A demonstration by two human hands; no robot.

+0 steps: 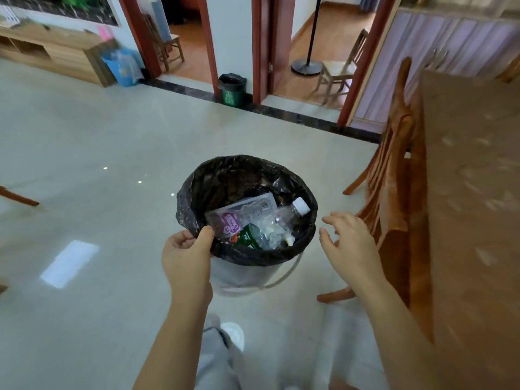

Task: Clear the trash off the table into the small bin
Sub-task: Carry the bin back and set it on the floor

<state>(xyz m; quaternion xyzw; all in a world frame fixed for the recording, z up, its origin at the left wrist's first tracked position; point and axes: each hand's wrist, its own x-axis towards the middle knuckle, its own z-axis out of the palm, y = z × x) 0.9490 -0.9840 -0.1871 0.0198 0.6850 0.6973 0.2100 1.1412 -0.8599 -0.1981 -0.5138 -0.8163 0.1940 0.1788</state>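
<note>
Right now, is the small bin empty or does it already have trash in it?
It has trash in it: the small bin holds a plastic bottle and wrappers, roughly half full.

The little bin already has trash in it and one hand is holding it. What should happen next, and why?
Probably the right hand should close on the near right rim of the small bin. The left hand pinches the black liner at one edge only, while the right hovers open beside the rim, touching nothing. The bin holds a bottle and wrappers, so two hands would likely steady it.

Bin (247, 274) mouth open above; chair (394, 192) crowds right; floor (98, 164) left free.
</note>
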